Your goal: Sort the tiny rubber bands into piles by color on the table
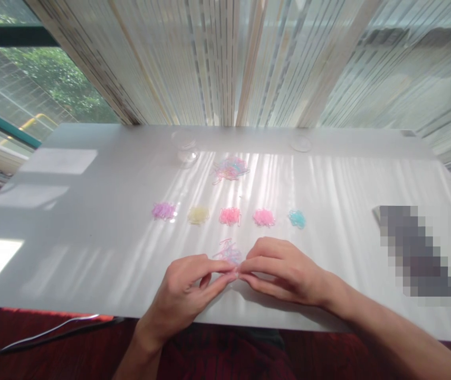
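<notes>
My left hand (188, 285) and my right hand (288, 269) meet at the fingertips near the front of the table. Both are closed in a pinch, and what sits between the fingertips is too small to make out. Just beyond them lies a loose mixed pile of small thin coloured loops (227, 252), partly hidden by my fingers. A row of sorted piles of such loops stretches across farther back: purple (164, 211), yellow (198, 215), coral red (230, 216), pink (264, 217) and turquoise (297, 218). Behind the row is a larger mixed pile (231, 169).
A clear round container (186, 153) stands at the back of the white table (102, 227), and a clear round lid (300, 143) lies to its right. A pixelated dark oblong object (417, 250) is at the right. Striped curtains (193, 63) hang behind the table.
</notes>
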### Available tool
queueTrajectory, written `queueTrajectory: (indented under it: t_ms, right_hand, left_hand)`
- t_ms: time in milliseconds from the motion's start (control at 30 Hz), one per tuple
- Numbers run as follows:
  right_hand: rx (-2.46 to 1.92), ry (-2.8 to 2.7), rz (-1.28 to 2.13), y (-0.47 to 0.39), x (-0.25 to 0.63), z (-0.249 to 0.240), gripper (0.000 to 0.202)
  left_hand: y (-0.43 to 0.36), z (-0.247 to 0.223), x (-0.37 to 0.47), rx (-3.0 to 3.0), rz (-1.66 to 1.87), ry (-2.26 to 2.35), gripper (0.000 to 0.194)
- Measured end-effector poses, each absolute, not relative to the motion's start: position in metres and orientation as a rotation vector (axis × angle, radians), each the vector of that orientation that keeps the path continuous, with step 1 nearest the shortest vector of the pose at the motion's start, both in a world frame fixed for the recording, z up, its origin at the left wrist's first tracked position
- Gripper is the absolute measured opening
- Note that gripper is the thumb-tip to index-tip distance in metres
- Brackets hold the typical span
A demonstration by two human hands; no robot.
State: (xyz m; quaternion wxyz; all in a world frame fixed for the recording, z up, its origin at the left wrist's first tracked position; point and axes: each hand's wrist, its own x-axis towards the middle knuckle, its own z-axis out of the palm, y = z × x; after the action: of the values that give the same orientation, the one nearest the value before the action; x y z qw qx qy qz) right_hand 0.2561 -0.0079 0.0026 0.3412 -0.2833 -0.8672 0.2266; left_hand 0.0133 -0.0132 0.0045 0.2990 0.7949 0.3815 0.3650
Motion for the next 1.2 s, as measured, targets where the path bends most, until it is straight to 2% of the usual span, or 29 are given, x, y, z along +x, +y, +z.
queueTrajectory:
  t_ms: [133, 1200]
  right_hand:
    - [-0.741, -2.238, 0.573, -0.007, 0.257, 0.002, 0.016]
    - [-0.811, -2.271, 0.588, -0.008, 0.256, 0.003, 0.017]
  left_hand:
    - [-0.014, 0.002, 0.012, 2.029, 0.900, 1.032, 0.012]
    - [-0.019, 0.000, 0.023, 1.791, 1.015, 0.988, 0.013]
